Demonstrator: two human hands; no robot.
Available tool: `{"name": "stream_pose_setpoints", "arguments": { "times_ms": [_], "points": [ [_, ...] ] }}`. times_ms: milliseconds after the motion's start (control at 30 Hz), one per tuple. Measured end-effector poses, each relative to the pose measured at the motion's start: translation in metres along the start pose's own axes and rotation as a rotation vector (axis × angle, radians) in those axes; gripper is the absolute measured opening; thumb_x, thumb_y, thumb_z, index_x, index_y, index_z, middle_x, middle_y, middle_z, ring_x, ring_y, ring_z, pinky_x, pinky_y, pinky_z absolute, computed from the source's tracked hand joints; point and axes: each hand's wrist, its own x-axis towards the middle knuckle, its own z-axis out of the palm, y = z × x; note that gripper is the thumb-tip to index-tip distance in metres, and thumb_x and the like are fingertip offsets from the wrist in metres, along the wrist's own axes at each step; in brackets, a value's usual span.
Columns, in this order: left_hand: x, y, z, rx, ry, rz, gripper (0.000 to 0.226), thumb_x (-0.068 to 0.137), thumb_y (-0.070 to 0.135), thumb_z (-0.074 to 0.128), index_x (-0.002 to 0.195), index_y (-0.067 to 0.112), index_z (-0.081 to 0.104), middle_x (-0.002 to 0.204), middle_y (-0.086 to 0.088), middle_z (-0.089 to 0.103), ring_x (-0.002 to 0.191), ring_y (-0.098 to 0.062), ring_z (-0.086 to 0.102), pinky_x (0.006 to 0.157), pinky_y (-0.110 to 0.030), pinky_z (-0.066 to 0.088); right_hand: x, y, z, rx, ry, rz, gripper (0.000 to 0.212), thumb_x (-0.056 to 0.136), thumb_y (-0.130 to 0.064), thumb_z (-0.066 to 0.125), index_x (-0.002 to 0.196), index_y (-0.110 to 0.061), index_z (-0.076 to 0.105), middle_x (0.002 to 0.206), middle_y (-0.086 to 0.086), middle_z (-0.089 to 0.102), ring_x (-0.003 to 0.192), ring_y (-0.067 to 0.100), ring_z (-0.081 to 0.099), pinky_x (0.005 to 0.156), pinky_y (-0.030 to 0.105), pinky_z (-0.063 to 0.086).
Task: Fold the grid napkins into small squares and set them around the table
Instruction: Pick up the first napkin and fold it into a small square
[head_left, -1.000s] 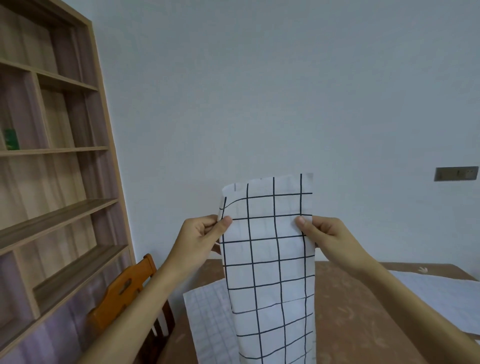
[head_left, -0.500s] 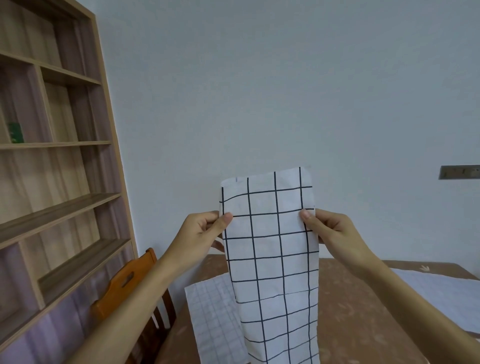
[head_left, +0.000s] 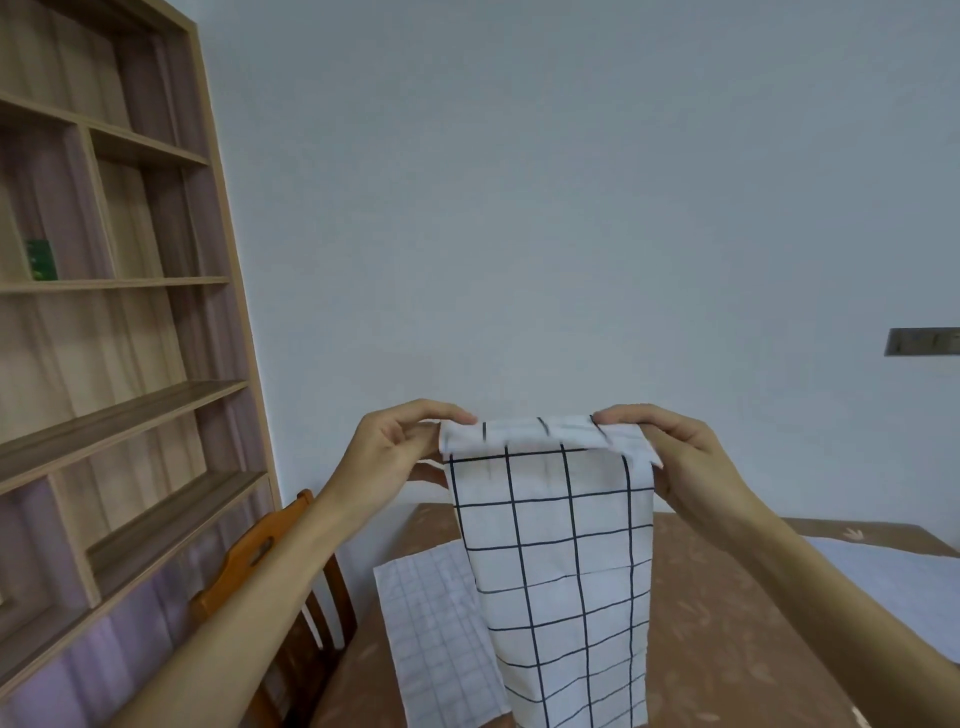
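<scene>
White cloth napkin with a bold black grid (head_left: 561, 571) hangs as a long strip over the brown wooden table (head_left: 727, 623). The left hand (head_left: 395, 447) and right hand (head_left: 680, 457) each pinch a top corner, and the top edge curls over between them. By my judgement the folding is about half done, with no small square in sight. Below the grip, to its left, a finer-gridded white napkin (head_left: 436, 623) lies flat. No writing is legible.

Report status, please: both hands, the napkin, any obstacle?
Left hand, right hand pinch napkin at top corners. Napkin hangs over table, top edge bent over. No obstacle seen.
</scene>
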Motion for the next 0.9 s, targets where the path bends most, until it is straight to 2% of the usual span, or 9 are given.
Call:
{"name": "stream_pose_setpoints", "arguments": {
  "times_ms": [100, 267, 367, 467, 533, 600, 700, 800, 900],
  "points": [
    [-0.004, 0.003, 0.002, 0.003, 0.012, -0.003, 0.033, 0.099, -0.007, 0.046, 0.088, 0.005, 0.075, 0.097, -0.015, 0.075, 0.088, -0.028, 0.072, 0.068, -0.03, 0.06, -0.001, -0.003, 0.001, 0.023, -0.005, 0.016, 0.048, 0.1, 0.006, 0.04, 0.077, -0.015, 0.076, 0.09, 0.001, 0.071, 0.08, 0.022, 0.056, 0.061, 0.019, 0.051],
    [-0.008, 0.003, 0.006, 0.012, 0.036, 0.032, 0.036, 0.1, -0.005, 0.043, 0.087, 0.001, 0.076, 0.093, -0.015, 0.074, 0.084, -0.023, 0.07, 0.072, -0.029, 0.06, 0.001, -0.002, 0.002, 0.006, 0.023, 0.075, 0.045, 0.101, -0.005, 0.035, 0.084, -0.012, 0.077, 0.1, 0.006, 0.074, 0.093, 0.026, 0.062, 0.076, 0.033, 0.05],
    [-0.01, 0.002, 0.007, 0.027, 0.079, 0.062, 0.019, 0.096, 0.004, 0.059, 0.09, 0.005, 0.077, 0.088, -0.007, 0.077, 0.082, -0.016, 0.072, 0.07, -0.023, 0.058, 0.002, -0.002, 0.001, 0.056, 0.006, 0.102, 0.047, 0.101, -0.022, 0.033, 0.093, -0.008, 0.077, 0.103, 0.015, 0.075, 0.095, 0.03, 0.063, 0.079, 0.036, 0.05],
    [-0.01, -0.001, 0.006, 0.073, 0.087, 0.098, 0.012, 0.084, -0.001, 0.074, 0.093, 0.007, 0.077, 0.077, -0.001, 0.075, 0.073, -0.013, 0.07, 0.07, -0.02, 0.058, -0.001, -0.002, 0.0, 0.03, -0.017, 0.108, 0.05, 0.084, -0.055, 0.065, 0.118, -0.02, 0.071, 0.108, 0.017, 0.075, 0.092, 0.026, 0.071, 0.085, 0.037, 0.053],
    [-0.01, -0.002, 0.004, 0.067, 0.084, 0.099, 0.016, 0.083, -0.002, 0.075, 0.097, 0.006, 0.076, 0.083, -0.002, 0.077, 0.079, -0.016, 0.073, 0.074, -0.023, 0.059, -0.003, 0.0, 0.0, -0.083, -0.03, 0.114, 0.062, 0.08, -0.045, 0.08, 0.135, -0.028, 0.056, 0.109, 0.01, 0.077, 0.098, 0.02, 0.074, 0.094, 0.038, 0.053],
    [-0.01, -0.002, 0.004, 0.05, 0.085, 0.113, 0.018, 0.084, -0.001, 0.075, 0.1, 0.007, 0.075, 0.089, -0.005, 0.078, 0.084, -0.019, 0.074, 0.074, -0.024, 0.059, -0.005, 0.0, 0.003, -0.123, -0.088, 0.156, 0.065, 0.081, -0.029, 0.08, 0.139, -0.024, 0.051, 0.109, 0.007, 0.077, 0.104, 0.021, 0.074, 0.1, 0.041, 0.052],
    [-0.012, 0.0, 0.005, 0.03, 0.094, 0.14, 0.031, 0.085, 0.002, 0.074, 0.113, 0.014, 0.071, 0.093, -0.01, 0.078, 0.086, -0.02, 0.075, 0.075, -0.024, 0.057, -0.008, 0.001, 0.01, -0.151, -0.165, 0.158, 0.04, 0.086, -0.012, 0.075, 0.125, -0.013, 0.065, 0.109, 0.008, 0.078, 0.104, 0.024, 0.074, 0.098, 0.041, 0.055],
    [-0.016, 0.002, 0.007, -0.039, 0.12, 0.107, 0.048, 0.087, 0.006, 0.072, 0.131, 0.02, 0.058, 0.093, -0.01, 0.079, 0.088, -0.021, 0.076, 0.076, -0.026, 0.06, -0.009, 0.003, 0.014, -0.138, -0.1, 0.109, 0.027, 0.087, -0.007, 0.073, 0.114, -0.009, 0.072, 0.105, 0.009, 0.079, 0.101, 0.026, 0.075, 0.09, 0.034, 0.06],
    [-0.019, 0.0, 0.009, -0.089, 0.056, -0.023, 0.046, 0.081, 0.018, 0.074, 0.125, 0.022, 0.06, 0.101, -0.006, 0.079, 0.094, -0.019, 0.076, 0.076, -0.029, 0.061, -0.007, 0.002, 0.017, -0.098, -0.059, 0.059, 0.026, 0.087, -0.005, 0.073, 0.114, -0.008, 0.072, 0.104, 0.01, 0.079, 0.099, 0.026, 0.075, 0.084, 0.03, 0.06]
  ]
}}
